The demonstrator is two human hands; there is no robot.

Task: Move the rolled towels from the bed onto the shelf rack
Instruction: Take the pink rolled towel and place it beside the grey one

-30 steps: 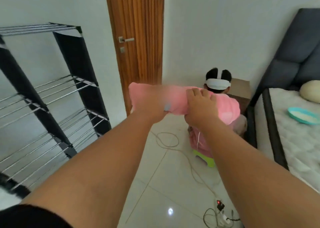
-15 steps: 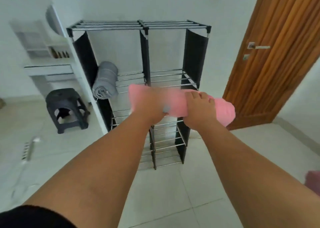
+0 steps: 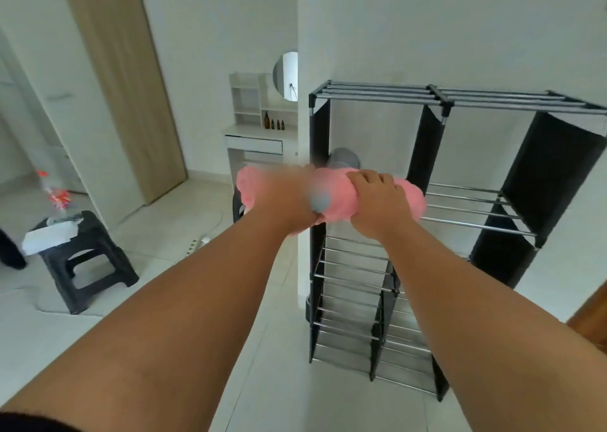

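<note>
A rolled pink towel [image 3: 331, 188] lies crosswise in both hands at arm's length. My left hand [image 3: 289, 198] grips its left part and my right hand [image 3: 374, 198] grips its right part from above. Behind it stands the black shelf rack [image 3: 427, 208] with metal bar shelves. A rolled grey towel [image 3: 343, 159] lies on the rack's upper left shelf, mostly hidden behind the pink one. The bed is out of view.
A black stool [image 3: 88, 257] with paper and wrappers on it stands on the floor at left. A white vanity [image 3: 259, 136] with small bottles and a round mirror is behind. A power strip [image 3: 197, 244] and cable lie on the tiles. A wooden door edge shows at far right.
The view has kept swinging left: the bed and seated person left the frame, the rack moved from left to the centre-right. Both hands keep the same hold on the pink towel.
</note>
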